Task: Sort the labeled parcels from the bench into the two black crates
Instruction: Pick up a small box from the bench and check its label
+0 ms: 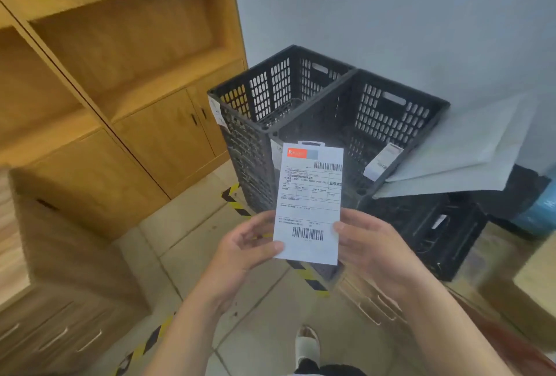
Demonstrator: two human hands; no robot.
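I hold a flat white parcel (pixel 310 204) upright in front of me, its shipping label with barcodes facing me. My left hand (pixel 249 246) grips its lower left edge, thumb on the front. My right hand (pixel 370 243) holds its lower right edge. Behind the parcel stand two black perforated crates side by side: the left crate (pixel 270 87) looks empty, and the right crate (pixel 391 114) holds a small white labeled parcel (pixel 383 160) leaning against its inner wall.
A grey mailer bag (pixel 469 147) lies over the right crate's right corner and a low black crate (pixel 433 231). Wooden shelving and cabinets (pixel 120 75) stand left. Yellow-black floor tape (pixel 234 201) runs past the crates. A blue object (pixel 541 213) sits far right.
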